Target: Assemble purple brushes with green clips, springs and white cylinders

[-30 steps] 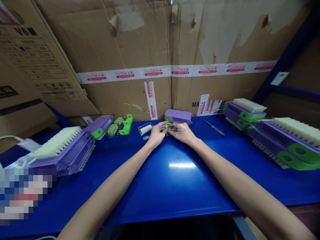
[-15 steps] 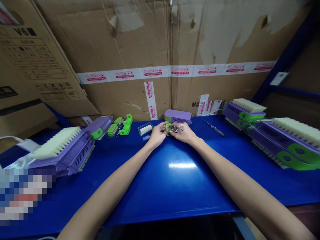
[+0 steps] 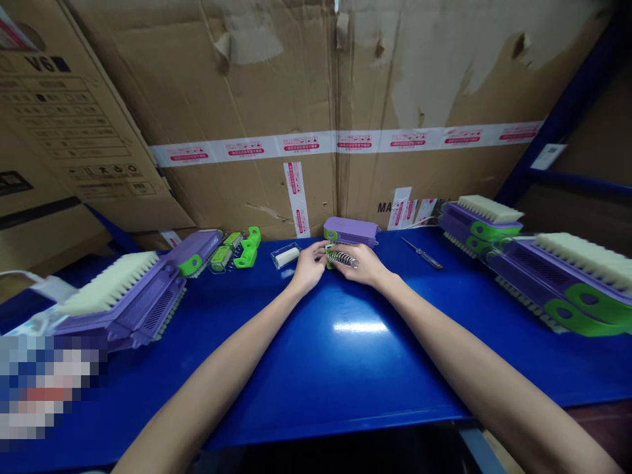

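Observation:
My left hand (image 3: 310,264) and my right hand (image 3: 366,263) meet near the back of the blue table. Between their fingertips is a small green plastic part (image 3: 330,249), mostly hidden; both hands are closed on it. A metal coil spring (image 3: 343,259) sticks out from that part and slants across the front of my right hand. Just behind the hands lies a purple brush body (image 3: 353,230) with a green end. Left of my left hand is a clear plastic case (image 3: 286,255) with a white block in it.
Purple-green brushes with cream bristles stand left (image 3: 118,283) and right (image 3: 557,276). Green brackets (image 3: 248,248) and small green-topped pieces (image 3: 222,255) lie back left. A screwdriver (image 3: 428,256) is right of my hands. Cardboard (image 3: 247,191) walls the back of the blue table (image 3: 336,368).
The spring has swung: its free end now points lower, toward the front right, and its coils look closer together. Both hands have stayed in almost the same place.

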Tool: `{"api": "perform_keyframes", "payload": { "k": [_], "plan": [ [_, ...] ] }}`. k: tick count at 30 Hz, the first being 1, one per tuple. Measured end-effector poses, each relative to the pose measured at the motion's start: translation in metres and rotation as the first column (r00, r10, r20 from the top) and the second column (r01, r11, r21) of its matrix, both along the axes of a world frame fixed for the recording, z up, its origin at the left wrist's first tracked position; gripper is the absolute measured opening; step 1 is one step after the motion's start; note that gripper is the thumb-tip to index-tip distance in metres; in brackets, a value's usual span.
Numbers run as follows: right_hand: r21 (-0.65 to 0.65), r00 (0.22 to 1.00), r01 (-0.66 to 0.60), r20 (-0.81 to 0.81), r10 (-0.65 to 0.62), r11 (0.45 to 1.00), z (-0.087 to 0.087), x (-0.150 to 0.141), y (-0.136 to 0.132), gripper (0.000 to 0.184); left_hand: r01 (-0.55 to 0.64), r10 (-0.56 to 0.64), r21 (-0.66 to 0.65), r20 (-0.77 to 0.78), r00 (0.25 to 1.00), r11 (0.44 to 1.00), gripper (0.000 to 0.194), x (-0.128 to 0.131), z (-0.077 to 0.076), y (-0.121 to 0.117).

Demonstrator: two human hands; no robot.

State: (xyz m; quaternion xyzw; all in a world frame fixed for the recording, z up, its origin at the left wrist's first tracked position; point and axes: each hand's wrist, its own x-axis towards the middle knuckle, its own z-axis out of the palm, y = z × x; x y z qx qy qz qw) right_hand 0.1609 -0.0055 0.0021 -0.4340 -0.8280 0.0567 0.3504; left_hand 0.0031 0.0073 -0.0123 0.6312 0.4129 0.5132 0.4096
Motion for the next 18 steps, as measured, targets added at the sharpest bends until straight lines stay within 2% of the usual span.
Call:
{"api": "perform_keyframes", "payload": {
  "k": [8, 14, 18],
  "plan": [
    [-0.039, 0.979, -0.078, -0.193, 0.069, 0.996, -0.0062, -0.0006, 0.0087, 0.018, 0.131, -0.123, -0.095, 0.084, 0.989, 0.987, 0.045, -0.0056, 0.0016, 0.0013],
    [-0.184, 0.964, -0.055, -0.265, 0.004, 0.981, -0.0033, -0.0018, 0.0092, 0.011, 0.189, -0.174, -0.156, 0.108, 0.979, 0.969, 0.047, -0.0091, 0.0018, 0.0022],
    [-0.200, 0.964, -0.049, -0.267, -0.006, 0.979, -0.0008, -0.0033, 0.0074, 0.008, 0.191, -0.173, -0.178, 0.115, 0.978, 0.965, 0.047, -0.0082, 0.0030, 0.0014]
  ]
}}
